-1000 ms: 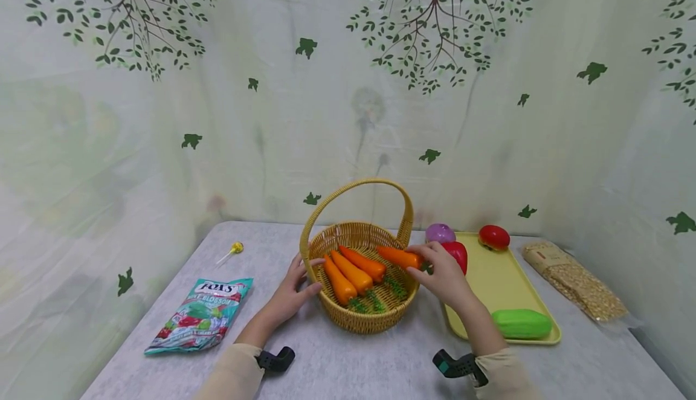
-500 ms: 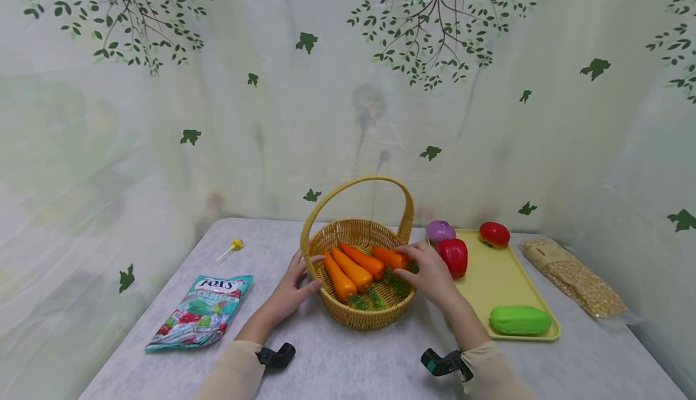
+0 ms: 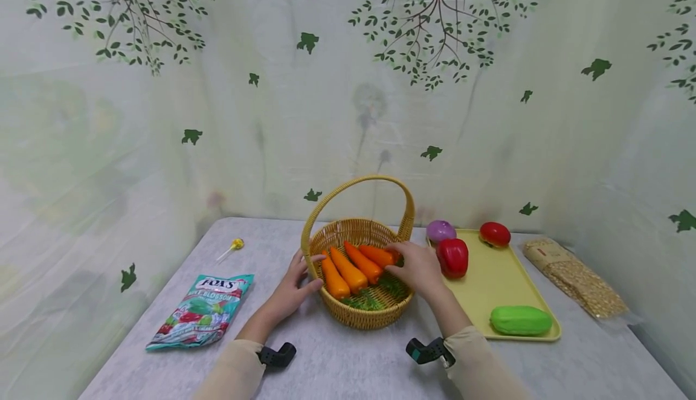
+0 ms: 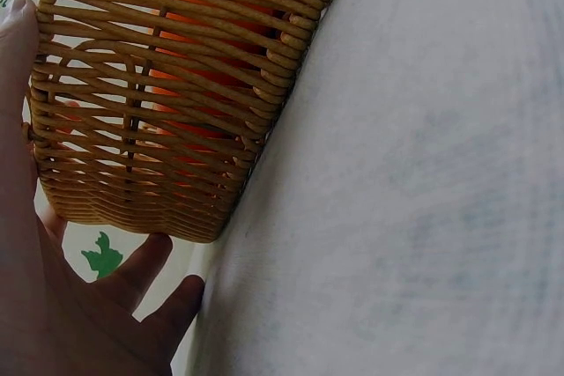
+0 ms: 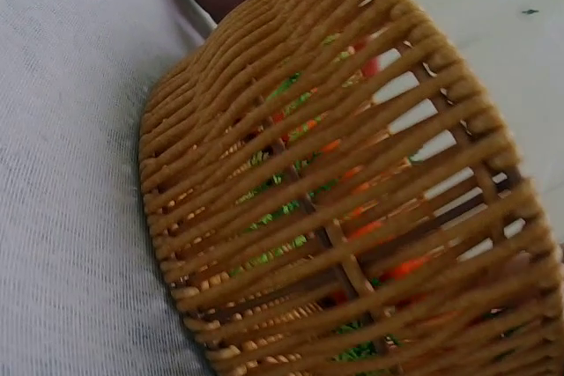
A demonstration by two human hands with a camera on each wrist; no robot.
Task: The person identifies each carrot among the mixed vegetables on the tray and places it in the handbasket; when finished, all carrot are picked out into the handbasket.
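A round wicker basket (image 3: 356,318) with a tall arched handle stands mid-table. Several orange carrots (image 3: 350,272) lie side by side in it, green tops toward the near side. My left hand (image 3: 290,291) holds the basket's left rim, fingers over the edge by the handle's base and thumb on the outer wall. From the right, my right hand (image 3: 418,267) reaches over the rim and pinches the rightmost carrot (image 3: 379,255) near its leafy end. The woven wall (image 5: 352,182) fills much of the right wrist view and hides that grip.
At right, a yellow tray (image 3: 489,279) bears a red bell pepper (image 3: 452,258), a tomato (image 3: 495,234) and a green gourd-like vegetable (image 3: 520,320); a purple onion (image 3: 440,231) sits at its corner. Beyond lies a grain bag (image 3: 576,279). Leftward are a candy bag (image 3: 203,312) and lollipop (image 3: 236,245).
My right hand has moved left and inward over the basket, bringing its carrot in against the others. The carrots have shifted slightly. My left hand stays at the rim.
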